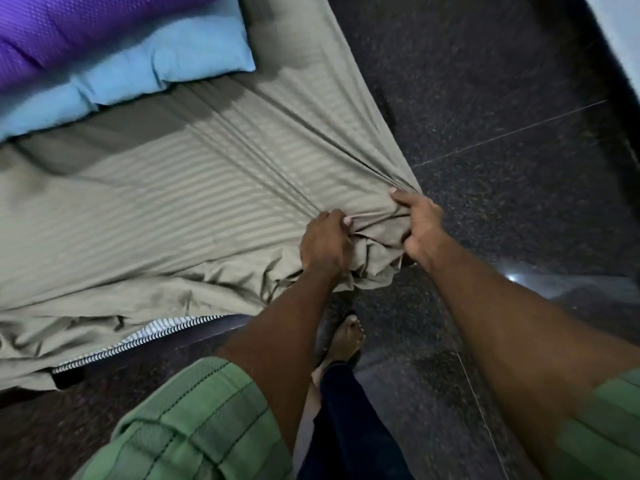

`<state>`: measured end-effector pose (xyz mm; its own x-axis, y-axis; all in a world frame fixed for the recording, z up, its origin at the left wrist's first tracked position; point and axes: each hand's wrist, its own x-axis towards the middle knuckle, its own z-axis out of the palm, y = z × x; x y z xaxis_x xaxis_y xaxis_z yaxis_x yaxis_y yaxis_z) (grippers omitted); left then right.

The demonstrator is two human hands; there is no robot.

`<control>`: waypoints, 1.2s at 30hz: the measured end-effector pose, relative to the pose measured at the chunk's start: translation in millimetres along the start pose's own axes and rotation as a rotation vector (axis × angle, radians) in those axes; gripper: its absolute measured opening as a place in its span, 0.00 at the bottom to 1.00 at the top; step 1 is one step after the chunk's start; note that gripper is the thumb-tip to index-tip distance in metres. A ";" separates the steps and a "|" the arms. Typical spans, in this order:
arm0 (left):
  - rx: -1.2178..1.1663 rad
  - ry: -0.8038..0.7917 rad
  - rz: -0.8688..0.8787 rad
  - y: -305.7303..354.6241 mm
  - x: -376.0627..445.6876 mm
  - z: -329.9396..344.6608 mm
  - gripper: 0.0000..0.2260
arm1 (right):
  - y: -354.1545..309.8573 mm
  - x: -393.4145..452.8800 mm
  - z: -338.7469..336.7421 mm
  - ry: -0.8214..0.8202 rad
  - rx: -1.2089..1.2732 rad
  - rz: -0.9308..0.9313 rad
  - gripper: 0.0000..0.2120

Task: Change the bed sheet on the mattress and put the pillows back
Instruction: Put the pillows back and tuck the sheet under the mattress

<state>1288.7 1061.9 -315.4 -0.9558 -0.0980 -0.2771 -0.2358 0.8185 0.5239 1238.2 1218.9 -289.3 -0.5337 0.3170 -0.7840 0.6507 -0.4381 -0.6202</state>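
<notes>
An olive-green striped bed sheet point(166, 209) lies spread over the mattress, bunched at the near corner. My left hand point(323, 242) grips a fold of the sheet at that corner. My right hand point(420, 226) grips the sheet just to the right, thumb on top, and taut creases run from it toward the far edge. A light blue pillow point(138, 74) lies at the head of the bed, with a purple pillow point(69, 29) behind it. A black-and-white striped mattress edge point(138, 337) shows under the sheet's near hem.
Dark speckled floor tiles point(485, 116) stretch to the right of the bed. My bare foot point(346, 337) stands on the floor below the corner. A pale wall or panel point(620, 32) sits at the top right.
</notes>
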 end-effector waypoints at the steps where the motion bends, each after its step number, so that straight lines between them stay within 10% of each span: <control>1: -0.002 0.026 -0.010 0.5 -0.6 -1.7 0.13 | -7.3 1.0 -9.5 -0.019 0.006 -0.001 0.18; 11: 0.038 -0.135 0.213 -6.9 -56.5 7.7 0.11 | -17.7 -1.2 -66.4 0.475 -1.115 -0.645 0.15; 19: 0.285 0.079 0.133 -63.3 -92.7 -21.7 0.27 | 116.0 -67.1 -26.7 -0.247 -1.452 -1.204 0.17; 25: 0.474 0.060 0.150 -124.3 -106.4 -47.7 0.35 | 122.7 -63.2 -25.1 -0.304 -1.829 -1.274 0.22; 30: 0.549 0.169 0.073 -136.8 -105.0 -56.3 0.08 | 97.4 -66.0 -24.9 -0.214 -1.614 -1.155 0.11; 36: 0.189 -0.065 -0.132 -108.5 -117.0 -50.4 0.14 | 118.0 -91.3 -11.3 -0.359 -1.602 -1.392 0.13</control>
<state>1417.2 956.0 -299.3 -0.9043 -0.1795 -0.3874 -0.3148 0.8932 0.3210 1369.9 1147.8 -291.2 -0.8693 -0.4943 -0.0021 -0.4750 0.8366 -0.2728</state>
